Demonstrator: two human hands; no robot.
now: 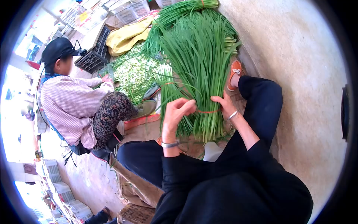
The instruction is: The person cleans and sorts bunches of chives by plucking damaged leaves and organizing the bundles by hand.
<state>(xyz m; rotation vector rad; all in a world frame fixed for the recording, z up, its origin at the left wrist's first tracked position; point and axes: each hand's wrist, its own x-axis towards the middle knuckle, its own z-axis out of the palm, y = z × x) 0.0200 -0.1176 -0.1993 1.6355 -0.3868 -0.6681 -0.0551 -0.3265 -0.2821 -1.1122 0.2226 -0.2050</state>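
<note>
A large bundle of long green garlic chives [203,71] lies in front of me, its cut stem ends towards me. A thin red tie [209,111] goes around it near the stems. My right hand [226,104] grips the bundle's right side, thumb on top and the other fingers mostly hidden. At the left side, close to the tie, my left hand [179,111] is closed in a pinch. Whatever is between its fingertips is too small to make out. More chives lie beneath and behind this bundle.
To the left, a seated person [74,100] in a dark cap has their hands by a heap of pale chive trimmings [136,71]. Beyond are a yellow sack [126,39], a black crate [93,52] and white crates [132,11]. Concrete floor [298,74] stretches along the right.
</note>
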